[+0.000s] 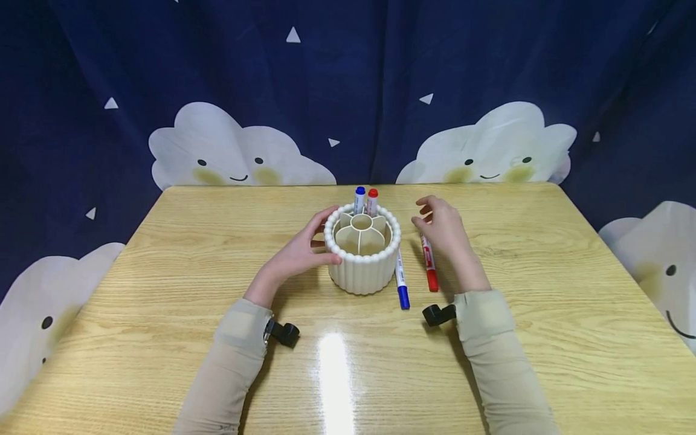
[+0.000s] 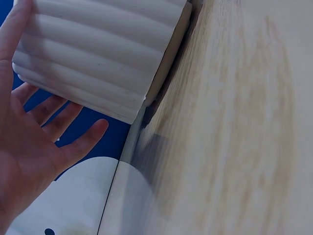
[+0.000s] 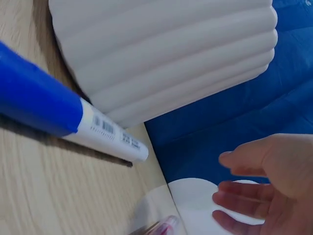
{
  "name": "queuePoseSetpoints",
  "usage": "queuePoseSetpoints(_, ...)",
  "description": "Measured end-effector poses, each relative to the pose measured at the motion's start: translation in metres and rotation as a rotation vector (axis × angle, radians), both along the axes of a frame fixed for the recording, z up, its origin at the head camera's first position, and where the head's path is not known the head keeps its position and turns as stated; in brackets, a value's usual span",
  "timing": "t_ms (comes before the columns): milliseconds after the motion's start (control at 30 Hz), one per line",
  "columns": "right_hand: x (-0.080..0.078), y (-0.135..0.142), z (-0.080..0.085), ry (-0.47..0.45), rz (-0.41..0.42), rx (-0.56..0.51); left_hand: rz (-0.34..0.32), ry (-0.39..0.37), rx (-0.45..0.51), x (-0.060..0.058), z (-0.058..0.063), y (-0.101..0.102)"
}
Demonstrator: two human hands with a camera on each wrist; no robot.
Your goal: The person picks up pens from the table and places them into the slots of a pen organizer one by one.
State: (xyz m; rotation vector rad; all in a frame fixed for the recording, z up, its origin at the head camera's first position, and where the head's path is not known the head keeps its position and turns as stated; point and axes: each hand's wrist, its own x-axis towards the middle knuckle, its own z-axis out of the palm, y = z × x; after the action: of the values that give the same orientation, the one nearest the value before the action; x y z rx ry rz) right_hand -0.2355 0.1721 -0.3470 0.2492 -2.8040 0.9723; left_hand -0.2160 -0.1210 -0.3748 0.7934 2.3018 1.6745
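A cream ribbed pen holder (image 1: 361,269) with a beaded rim and several compartments stands mid-table. A blue-capped marker (image 1: 359,199) and a red-capped marker (image 1: 372,201) stand upright in its back compartments. My left hand (image 1: 299,251) grips the holder's left side, thumb at the near rim and index finger round the far side; in the left wrist view the little finger sticks out free. To the right lie another blue-capped marker (image 1: 401,281) beside the holder and another red-capped marker (image 1: 429,263). My right hand (image 1: 443,226), holding nothing, hovers by that red marker's far end with fingers loosely bent.
The wooden table (image 1: 571,290) ends at a dark blue curtain (image 1: 348,78) printed with smiling clouds and small triangles. A black wrist camera (image 1: 285,333) is on the left cuff, and another black camera (image 1: 435,315) on the right.
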Motion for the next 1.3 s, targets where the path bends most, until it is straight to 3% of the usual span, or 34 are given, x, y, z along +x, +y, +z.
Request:
queuePoseSetpoints(167,-0.004,0.004,-0.007,-0.111,0.015,0.069,-0.005,-0.021,0.009,0.005,0.008,0.001)
queuePoseSetpoints(400,-0.006,0.008,-0.015,-0.155,0.014,0.097,-0.001,-0.035,-0.004,0.016,0.027,0.004)
queuePoseSetpoints(500,-0.006,0.009,-0.017,-0.196,0.002,0.114,-0.004,-0.034,0.006,0.016,0.027,0.004)
queuePoseSetpoints(733,-0.007,0.011,-0.02,-0.256,-0.026,0.123,-0.003,0.011,0.008,0.001,0.003,0.0)
queuePoseSetpoints(1000,-0.007,0.011,-0.025,-0.284,-0.038,0.166,-0.007,-0.034,0.015,0.015,0.024,0.003)
queuePoseSetpoints(1300,-0.007,0.01,-0.025,-0.274,-0.033,0.152,-0.006,-0.032,0.011,0.016,0.025,0.004)
